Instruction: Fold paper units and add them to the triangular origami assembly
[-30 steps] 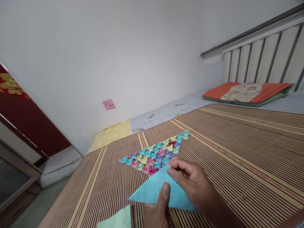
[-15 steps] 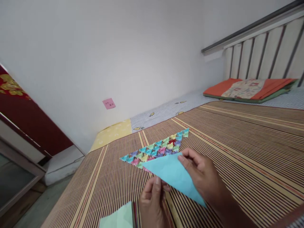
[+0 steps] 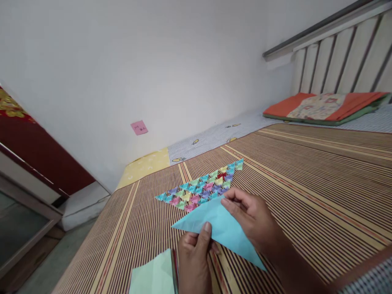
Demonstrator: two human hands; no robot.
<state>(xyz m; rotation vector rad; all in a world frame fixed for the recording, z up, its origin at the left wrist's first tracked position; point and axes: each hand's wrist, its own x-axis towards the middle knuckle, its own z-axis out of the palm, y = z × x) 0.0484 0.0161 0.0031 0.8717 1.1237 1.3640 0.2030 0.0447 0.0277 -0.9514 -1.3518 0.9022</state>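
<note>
A sheet of light-blue paper [image 3: 225, 226], folded into a triangle, is held up between both hands. My left hand [image 3: 196, 257] pinches its lower edge, thumb on top. At the top corner, my right hand [image 3: 252, 218] grips the paper between thumb and fingers. Behind it, rows of small folded-paper pieces [image 3: 196, 188] in several colours lie on the striped mat [image 3: 294, 188]; the sheet hides some of them. A pale-green stack of paper [image 3: 153, 273] lies just left of my left hand, cut off by the bottom of the view.
An orange and green folded cloth [image 3: 321, 108] lies at the far right, by a white slatted headboard [image 3: 333, 61]. On the white wall hangs a pink note [image 3: 139, 127]. The mat ends on the left above a grey floor [image 3: 75, 237].
My left hand has taken hold of the blue paper's lower edge, where it was just below it before. The sheet has shifted slightly left, and the view has tilted a little.
</note>
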